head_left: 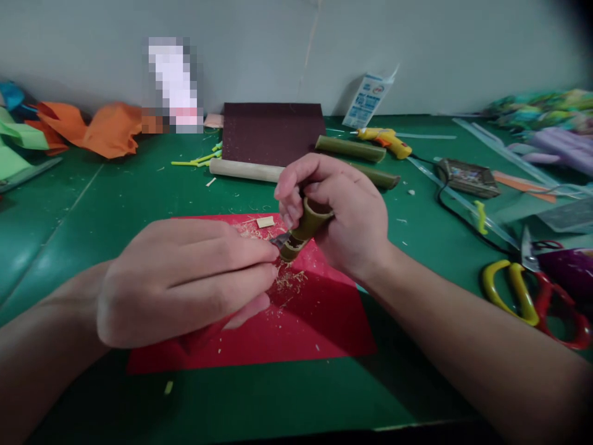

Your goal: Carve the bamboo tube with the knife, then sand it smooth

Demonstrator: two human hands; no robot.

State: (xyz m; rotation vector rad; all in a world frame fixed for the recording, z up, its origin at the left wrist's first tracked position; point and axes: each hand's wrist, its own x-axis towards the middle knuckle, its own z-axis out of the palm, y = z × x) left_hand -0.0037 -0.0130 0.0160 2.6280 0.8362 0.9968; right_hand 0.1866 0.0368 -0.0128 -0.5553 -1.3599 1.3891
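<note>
Bamboo tube: a short, hollow, olive-green tube of what looks like bamboo (309, 227), tilted above the red sheet, its open mouth up and its lower end toward the left hand; whether it touches the sheet cannot be told.
Right hand: the right hand (359, 219) is curled around the upper part of the tube, near the mouth.
Left hand: the left hand (185, 278) has its fingers drawn together on a small, dark, metallic-looking tool (279, 240), mostly hidden, whose tip meets the tube near its lower end.
Dark band: a dark patch crosses the tube just above the lower rim.
Handling: probably light, stiff and rather smooth; the round wall may roll or slip, and the thin rim may split under pressure. The upper wall seems the best hold, with fingers clear of the tool.
Red sheet: a flat, bright red sheet (333, 327) on the green tabletop (231, 408), strewn with thin, pale shavings (291, 279) and a flat, cream-coloured chip (265, 221).
Behind the hands: an olive-green bamboo-like piece (351, 148) and a yellow glue gun (386, 141).
</note>
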